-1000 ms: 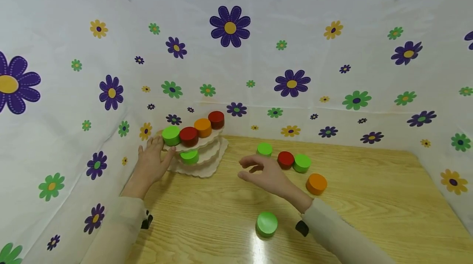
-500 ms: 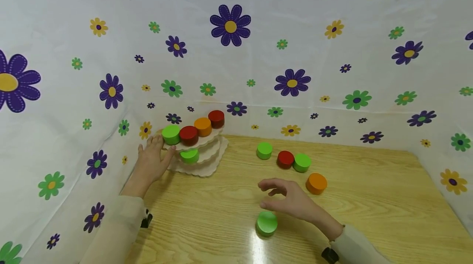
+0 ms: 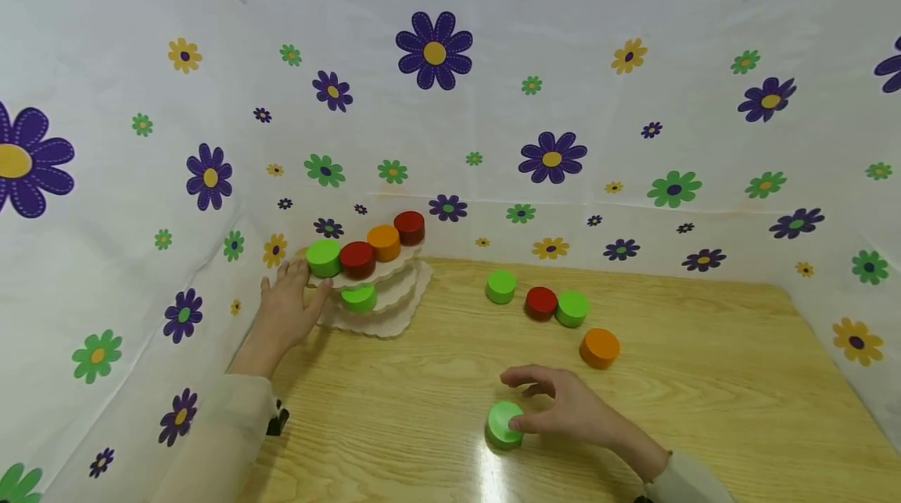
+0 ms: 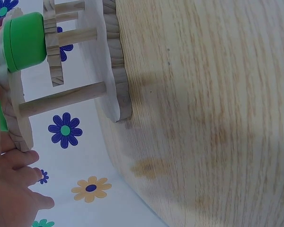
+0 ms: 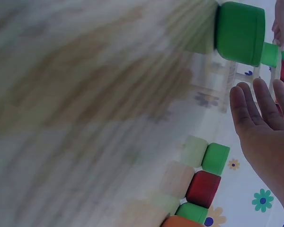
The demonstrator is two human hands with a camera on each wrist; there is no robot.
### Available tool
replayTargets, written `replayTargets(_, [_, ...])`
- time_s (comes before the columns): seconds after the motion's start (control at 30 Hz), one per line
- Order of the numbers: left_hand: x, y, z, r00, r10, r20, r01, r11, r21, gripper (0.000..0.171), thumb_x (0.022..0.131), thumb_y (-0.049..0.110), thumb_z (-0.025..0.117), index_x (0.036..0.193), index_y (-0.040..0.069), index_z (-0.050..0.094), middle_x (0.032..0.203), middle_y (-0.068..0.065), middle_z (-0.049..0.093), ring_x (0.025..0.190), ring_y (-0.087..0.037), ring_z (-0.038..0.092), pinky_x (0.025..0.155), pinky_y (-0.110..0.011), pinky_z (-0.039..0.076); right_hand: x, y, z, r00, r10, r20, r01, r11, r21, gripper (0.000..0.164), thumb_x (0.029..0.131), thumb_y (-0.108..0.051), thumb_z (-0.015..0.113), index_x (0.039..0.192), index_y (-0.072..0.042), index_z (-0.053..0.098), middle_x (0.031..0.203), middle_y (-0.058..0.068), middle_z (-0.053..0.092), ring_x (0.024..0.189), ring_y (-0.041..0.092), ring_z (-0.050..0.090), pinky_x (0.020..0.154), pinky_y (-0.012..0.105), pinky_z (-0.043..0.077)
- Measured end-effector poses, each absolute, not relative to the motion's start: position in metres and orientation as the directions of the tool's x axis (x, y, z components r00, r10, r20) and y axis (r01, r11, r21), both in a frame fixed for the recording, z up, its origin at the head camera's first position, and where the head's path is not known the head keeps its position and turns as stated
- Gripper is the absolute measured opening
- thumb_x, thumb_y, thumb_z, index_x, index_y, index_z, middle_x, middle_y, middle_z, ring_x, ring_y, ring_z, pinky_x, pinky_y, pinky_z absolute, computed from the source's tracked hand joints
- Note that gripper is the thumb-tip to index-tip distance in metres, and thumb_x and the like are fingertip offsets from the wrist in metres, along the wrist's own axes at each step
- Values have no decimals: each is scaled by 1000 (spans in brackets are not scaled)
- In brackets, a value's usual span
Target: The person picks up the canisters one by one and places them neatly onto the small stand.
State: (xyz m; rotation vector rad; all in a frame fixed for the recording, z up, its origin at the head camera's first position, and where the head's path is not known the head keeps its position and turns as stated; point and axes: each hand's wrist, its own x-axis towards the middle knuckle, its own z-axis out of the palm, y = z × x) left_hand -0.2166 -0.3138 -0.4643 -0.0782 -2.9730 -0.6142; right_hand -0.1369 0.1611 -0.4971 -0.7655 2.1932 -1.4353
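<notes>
While my right hand (image 3: 568,407) stands wide, thumb over the green block (image 3: 500,426) beneath it, my left hand (image 3: 287,309), fingers spread, touches the stand (image 3: 394,321); block contact unclear.

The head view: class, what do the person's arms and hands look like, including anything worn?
The left hand and right hand are bare, with no glove or ring showing. The left sleeve and right sleeve are long, plain and pale cream. A small black piece sits by the left cuff; only a sliver of black shows by the right.
</notes>
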Motion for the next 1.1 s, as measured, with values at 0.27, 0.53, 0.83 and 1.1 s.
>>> replayTargets(0.27, [-216, -314, -466, -992, 33, 118, 77, 916, 395, 85, 112, 55, 33, 160, -14, 25, 168, -36, 21, 158, -58, 13, 121, -81, 4, -132, 165, -505, -765, -638, -91, -219, 389, -895, 63, 91, -33, 84, 145, -10, 61, 144, 7, 67, 129, 26, 64, 111, 30, 52])
replayTargets(0.53, [-217, -314, -467, -992, 36, 120, 81, 915, 394, 85, 112, 55, 33, 160, -15, 23, 168, -37, 20, 158, -58, 12, 121, -81, 5, -130, 168, -513, -754, -655, -56, -240, 353, -904, 61, 91, -30, 85, 143, -8, 62, 142, 11, 68, 127, 18, 65, 109, 29, 53])
replayTargets(0.83, [-216, -313, -464, -993, 36, 115, 79, 915, 396, 86, 112, 56, 32, 161, -14, 23, 169, -36, 19, 159, -57, 11, 121, -81, 5, -126, 169, -509, -744, -665, -68, -240, 360, -902, 59, 90, -32, 85, 143, -14, 64, 140, 4, 69, 127, 12, 63, 109, 27, 50])
replayTargets(1.1, [-215, -313, -463, -993, 35, 112, 78, 913, 401, 86, 112, 56, 32, 160, -14, 22, 169, -36, 18, 159, -57, 10, 122, -81, 4, -129, 169, -513, -744, -662, -88, -267, 415, -870, 60, 90, -38, 85, 143, -18, 64, 140, -5, 69, 130, 13, 62, 113, 28, 47])
